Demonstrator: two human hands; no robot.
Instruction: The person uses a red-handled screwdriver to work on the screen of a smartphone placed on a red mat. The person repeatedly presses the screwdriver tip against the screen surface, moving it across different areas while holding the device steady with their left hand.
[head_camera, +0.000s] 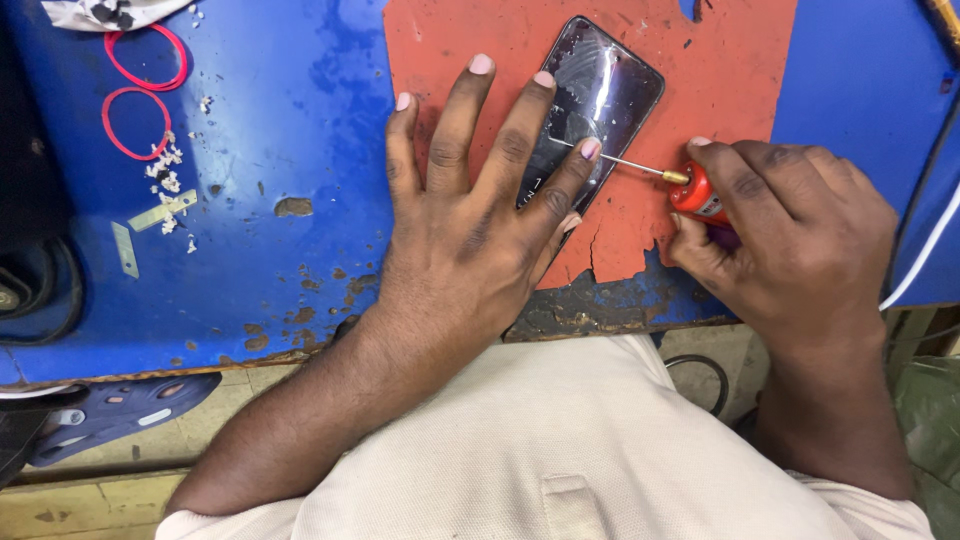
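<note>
Right hand (790, 225) grip around screwdriver (690, 190), left hand (480, 210) flat on phone (610, 90).

Just one head cam, looking straight down at the blue bench (280, 150) from close, right above its near edge.

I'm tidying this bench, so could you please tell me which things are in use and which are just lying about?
In use: cracked phone under left hand; red-handled screwdriver in right hand; red mat.

Lying about: two red rubber bands, white scraps, metal strips, cables.
</note>
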